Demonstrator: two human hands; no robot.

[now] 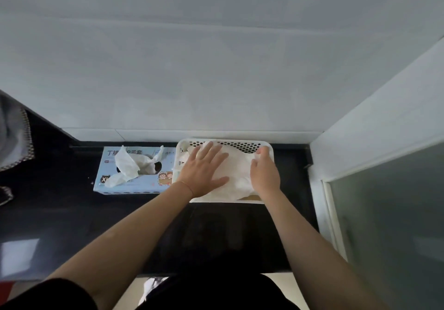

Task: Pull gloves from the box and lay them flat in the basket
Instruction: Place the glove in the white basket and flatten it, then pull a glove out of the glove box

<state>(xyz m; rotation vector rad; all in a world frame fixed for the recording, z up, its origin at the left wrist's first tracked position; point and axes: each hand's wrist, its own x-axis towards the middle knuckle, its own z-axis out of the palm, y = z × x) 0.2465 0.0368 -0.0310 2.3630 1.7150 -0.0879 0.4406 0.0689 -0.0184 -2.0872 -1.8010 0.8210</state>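
A white perforated basket (242, 144) stands on the black counter by the back wall. White gloves (236, 172) lie spread inside it. My left hand (204, 169) lies flat on the gloves with fingers straight and spread. At the basket's right side my right hand (264, 170) has its fingertips curled on a glove's edge near the far right corner. Left of the basket sits the light blue glove box (144, 184), with white gloves (127, 165) sticking up out of its opening.
The black counter (72, 213) runs toward me and to the left. A grey cloth (14, 139) hangs at the far left. A white wall and a frosted glass panel (389, 225) close off the right side.
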